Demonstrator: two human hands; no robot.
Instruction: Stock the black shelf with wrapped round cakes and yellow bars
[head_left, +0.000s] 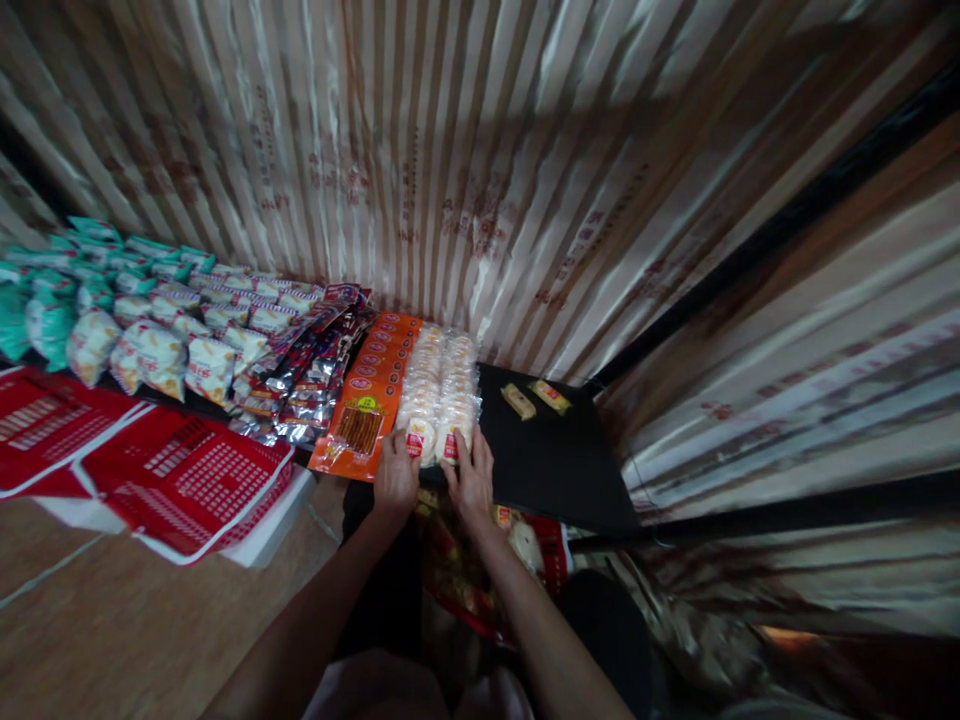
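Observation:
Two rows of white round crackers in clear wrappers point(440, 375) lie on a black shelf point(559, 460). My left hand point(396, 475) has its fingers on the front pack of the left row, beside an orange snack bag point(382, 365). On the front pack of the right row rest the fingers of my right hand point(471, 478). Both hands have fingers partly bent around the packs' near ends. Two small yellow-wrapped snacks point(517, 401) lie apart on the shelf to the right.
Left of the orange bag stand dark foil packs point(319, 365), white snack bags point(154, 355) and teal bags point(49, 325). Red baskets point(184, 480) sit below them at the left. Under my arms, a red container point(553, 550) holds packages. Striped sheeting point(450, 150) hangs behind the shelf.

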